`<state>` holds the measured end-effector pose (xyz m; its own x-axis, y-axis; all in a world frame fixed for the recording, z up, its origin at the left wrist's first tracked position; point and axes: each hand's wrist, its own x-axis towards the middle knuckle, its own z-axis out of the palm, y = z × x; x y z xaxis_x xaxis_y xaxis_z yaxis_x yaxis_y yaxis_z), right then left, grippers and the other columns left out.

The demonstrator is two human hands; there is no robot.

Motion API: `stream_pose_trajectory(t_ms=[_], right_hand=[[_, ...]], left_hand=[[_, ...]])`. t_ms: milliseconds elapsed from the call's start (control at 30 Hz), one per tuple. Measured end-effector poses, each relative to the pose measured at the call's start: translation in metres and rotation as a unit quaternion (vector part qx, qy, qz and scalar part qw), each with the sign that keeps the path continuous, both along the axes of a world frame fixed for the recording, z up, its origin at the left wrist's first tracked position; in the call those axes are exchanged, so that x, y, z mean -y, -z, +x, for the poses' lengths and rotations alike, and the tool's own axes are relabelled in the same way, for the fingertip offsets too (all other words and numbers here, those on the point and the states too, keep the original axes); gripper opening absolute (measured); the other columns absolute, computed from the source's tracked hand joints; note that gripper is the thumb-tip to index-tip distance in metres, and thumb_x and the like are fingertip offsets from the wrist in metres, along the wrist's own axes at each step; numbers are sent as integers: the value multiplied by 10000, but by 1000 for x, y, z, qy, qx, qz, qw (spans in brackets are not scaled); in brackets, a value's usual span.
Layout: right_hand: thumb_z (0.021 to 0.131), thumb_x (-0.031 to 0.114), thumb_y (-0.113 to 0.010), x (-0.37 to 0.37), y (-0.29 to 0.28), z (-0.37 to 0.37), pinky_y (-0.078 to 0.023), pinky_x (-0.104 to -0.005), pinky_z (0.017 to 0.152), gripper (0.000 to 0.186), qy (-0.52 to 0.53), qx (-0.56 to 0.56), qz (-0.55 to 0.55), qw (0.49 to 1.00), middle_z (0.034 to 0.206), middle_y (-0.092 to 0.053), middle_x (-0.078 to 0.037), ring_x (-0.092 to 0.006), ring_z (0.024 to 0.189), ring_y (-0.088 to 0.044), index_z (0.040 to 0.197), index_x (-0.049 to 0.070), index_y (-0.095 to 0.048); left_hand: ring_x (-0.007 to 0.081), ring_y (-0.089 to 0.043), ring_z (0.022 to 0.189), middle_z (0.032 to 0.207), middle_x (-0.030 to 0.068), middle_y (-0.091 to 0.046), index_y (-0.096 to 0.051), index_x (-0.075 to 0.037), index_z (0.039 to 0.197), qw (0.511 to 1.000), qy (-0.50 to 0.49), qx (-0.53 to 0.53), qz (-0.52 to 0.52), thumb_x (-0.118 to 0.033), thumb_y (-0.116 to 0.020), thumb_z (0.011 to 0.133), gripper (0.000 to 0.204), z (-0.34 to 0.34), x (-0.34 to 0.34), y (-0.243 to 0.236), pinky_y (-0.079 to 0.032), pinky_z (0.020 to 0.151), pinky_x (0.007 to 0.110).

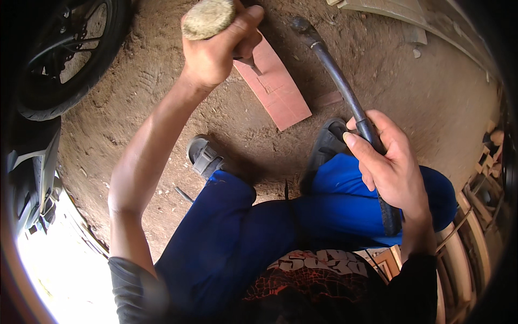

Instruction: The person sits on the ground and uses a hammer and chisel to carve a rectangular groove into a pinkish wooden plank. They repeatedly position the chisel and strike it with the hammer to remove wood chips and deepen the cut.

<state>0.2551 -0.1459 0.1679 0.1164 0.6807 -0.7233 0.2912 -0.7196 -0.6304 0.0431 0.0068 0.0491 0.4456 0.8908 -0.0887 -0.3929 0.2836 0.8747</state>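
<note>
My left hand point(218, 56) grips a chisel-like tool with a pale round top point(206, 19); its narrow dark blade sits over a pinkish rectangular board point(286, 105) on the dirt ground, near cut lines in the board's face. In my right hand point(391, 167) is a long dark metal hammer point(337, 73), held along its grip with its head raised at the upper right of the board. My fingers are wrapped round both tools.
A motorcycle wheel point(110, 48) and bodywork stand at the left. Pale planks point(410, 16) lie at the upper right, stacked wood pieces point(464, 248) at the lower right. My sandaled feet point(204, 154) are below the board, beside a small pinkish strip point(326, 99).
</note>
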Motion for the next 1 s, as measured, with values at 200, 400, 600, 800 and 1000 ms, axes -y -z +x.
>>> stream_pose_trajectory(t_ms=[200,400,600,800,1000], right_hand=[[973,109,-582,3,1,-3,-329,-198,383,147,-5,3,10,1000,611,-463,30,-22,420,-419,1064,0,-540],[939,137,-635,5,1,-3,-332,-215,414,200,19,-11,-4,1000,609,-501,26,-24,474,-432,1066,4,-557],[942,147,-639,5,3,-7,-332,-215,413,209,5,-2,-13,1000,609,-498,24,-25,474,-433,1070,2,-561],[946,162,-642,5,5,-9,-328,-214,412,225,-1,-2,-11,1000,609,-495,23,-28,472,-433,1079,-1,-561],[953,174,-633,4,5,-10,-332,-215,414,234,-9,4,-24,1000,607,-494,20,-33,471,-439,1088,-2,-557]], left_hand=[[116,-468,471,559,22,-475,-480,-60,764,997,10,-54,49,-62,-621,915,207,1,2,16,-417,434,279],[97,-524,476,580,25,-550,-535,-51,744,989,-5,-133,64,-56,-663,895,198,1,5,-1,-437,439,260],[96,-532,480,582,16,-556,-553,-54,741,992,-14,-112,58,-75,-683,889,198,-3,4,-1,-445,444,254],[89,-545,492,571,5,-558,-563,-59,730,979,-6,-148,143,-80,-681,886,197,-10,2,5,-450,452,246],[87,-532,486,558,-1,-558,-556,-66,708,980,-2,-115,163,-82,-677,886,216,-9,1,12,-428,444,250]])
